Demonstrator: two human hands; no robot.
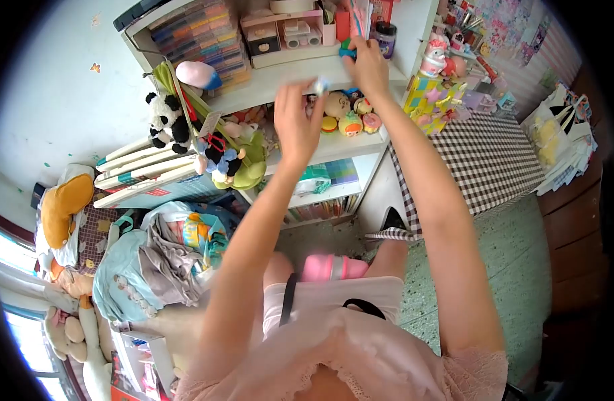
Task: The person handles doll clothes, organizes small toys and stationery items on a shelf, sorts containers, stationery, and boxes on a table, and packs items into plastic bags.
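Note:
My left hand [297, 120] is raised in front of the white shelf unit [273, 87], its fingers closed on a small white and blue item [322, 85], blurred by motion. Farther right, my right hand [368, 65] reaches over the upper shelf, its fingertips at a small blue and green object [348, 48] beside a dark jar with a white lid [385, 39]. On the shelf below, between my wrists, sit several small round toys, among them an orange and green one [350, 123]. Whether my right fingers grip the blue and green object cannot be made out.
Clear drawers [200, 40] and a pink and white organizer [287, 40] stand on the upper shelf. A plush panda [165, 119] hangs at the left. A checkered cloth [477, 157] covers a table at the right. A pink bottle [334, 268] lies across my lap.

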